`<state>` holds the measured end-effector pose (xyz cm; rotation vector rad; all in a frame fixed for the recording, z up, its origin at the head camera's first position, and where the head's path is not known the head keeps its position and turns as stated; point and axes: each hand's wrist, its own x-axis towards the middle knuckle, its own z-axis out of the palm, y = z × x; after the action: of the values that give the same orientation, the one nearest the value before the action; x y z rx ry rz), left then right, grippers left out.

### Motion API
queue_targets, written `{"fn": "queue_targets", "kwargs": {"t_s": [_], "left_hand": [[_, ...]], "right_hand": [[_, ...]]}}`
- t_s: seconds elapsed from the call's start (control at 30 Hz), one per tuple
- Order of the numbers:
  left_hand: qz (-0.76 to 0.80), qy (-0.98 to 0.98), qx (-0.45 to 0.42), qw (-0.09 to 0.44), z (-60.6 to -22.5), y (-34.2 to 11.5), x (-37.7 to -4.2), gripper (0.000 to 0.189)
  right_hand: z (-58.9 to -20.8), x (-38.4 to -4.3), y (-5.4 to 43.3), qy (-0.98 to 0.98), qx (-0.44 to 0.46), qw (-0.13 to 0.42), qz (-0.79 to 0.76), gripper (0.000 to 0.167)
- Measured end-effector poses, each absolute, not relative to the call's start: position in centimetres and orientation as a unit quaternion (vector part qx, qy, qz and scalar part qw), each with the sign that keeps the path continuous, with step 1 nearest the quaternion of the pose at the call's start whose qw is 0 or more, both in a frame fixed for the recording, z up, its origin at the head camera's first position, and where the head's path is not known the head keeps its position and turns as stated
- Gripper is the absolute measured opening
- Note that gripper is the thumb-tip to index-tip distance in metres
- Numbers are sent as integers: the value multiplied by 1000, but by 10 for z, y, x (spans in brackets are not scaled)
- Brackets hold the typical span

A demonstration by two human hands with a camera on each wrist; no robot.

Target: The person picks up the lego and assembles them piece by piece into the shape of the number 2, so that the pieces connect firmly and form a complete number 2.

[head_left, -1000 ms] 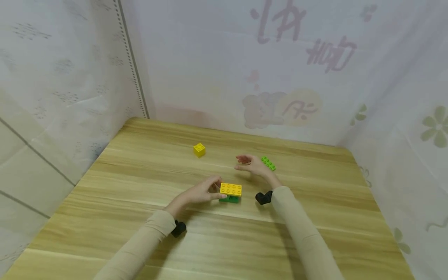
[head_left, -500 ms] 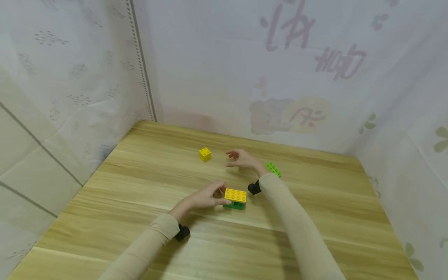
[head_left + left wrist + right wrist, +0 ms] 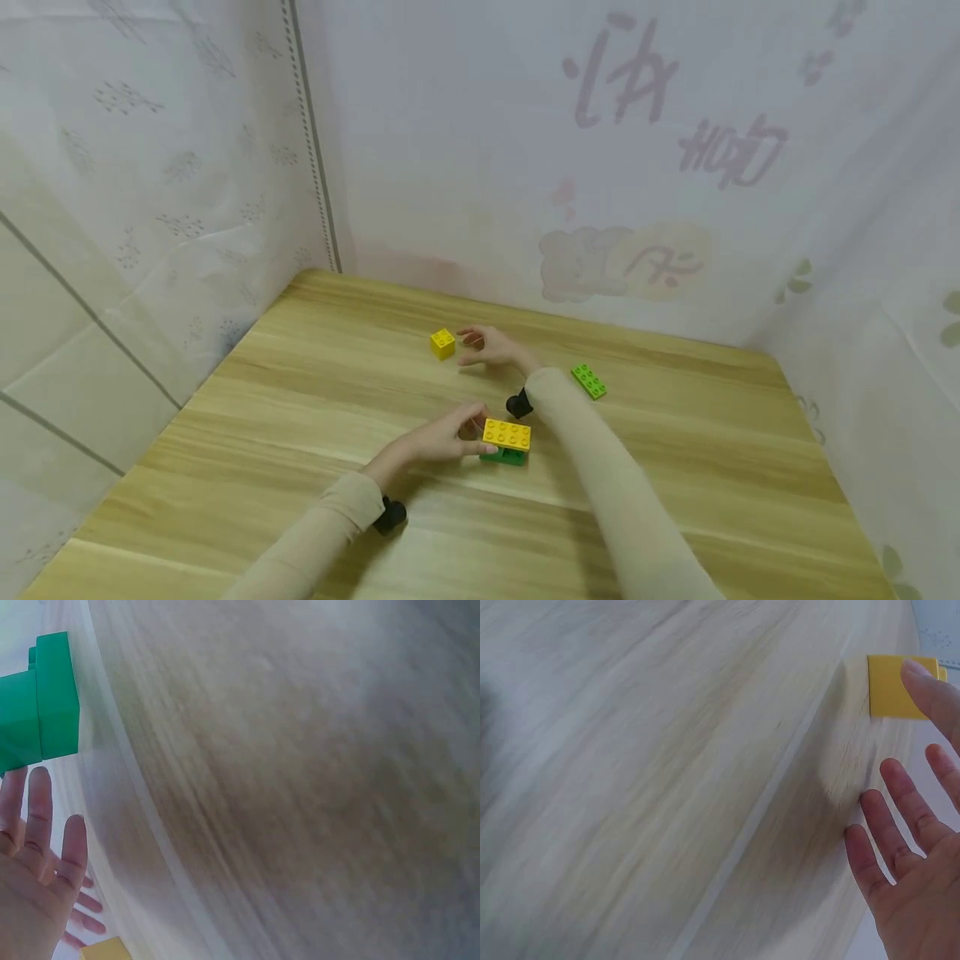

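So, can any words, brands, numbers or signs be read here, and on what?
None reads clearly.
Back cloth: large faint strokes, too blurred to read.
Same cloth, lower right: smaller lettering, too blurred.
Its round patch: marks unreadable.
Long yellow block, small yellow block, light green block: too small to tell.

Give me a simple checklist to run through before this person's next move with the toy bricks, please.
1. Left hand steadying the brick stack: ok, thumb across its near side.
2. Right hand open beside the small yellow block: ok.
3. Small yellow block gripped: not ok, no fingers closed round it.
4. Small yellow block upright, studs on top: ok.
5. Light green brick out of the fingers' way: ok, off to the right.
6. Stack fully pressed together: cannot tell.
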<state>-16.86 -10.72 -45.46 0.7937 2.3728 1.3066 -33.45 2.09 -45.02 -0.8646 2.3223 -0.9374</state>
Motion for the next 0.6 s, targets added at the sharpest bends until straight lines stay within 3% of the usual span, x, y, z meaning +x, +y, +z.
{"fn": "queue_targets", "kwargs": {"t_s": [0.3, 0.6], "left_hand": [[458, 831, 271, 160, -456, -104, -164, 29], [459, 836, 254, 161, -455, -105, -166, 31]], "right_hand": [[-461, -337, -2, 818, -328, 274, -384, 67], [-460, -341, -9, 843, -317, 245, -359, 50]]}}
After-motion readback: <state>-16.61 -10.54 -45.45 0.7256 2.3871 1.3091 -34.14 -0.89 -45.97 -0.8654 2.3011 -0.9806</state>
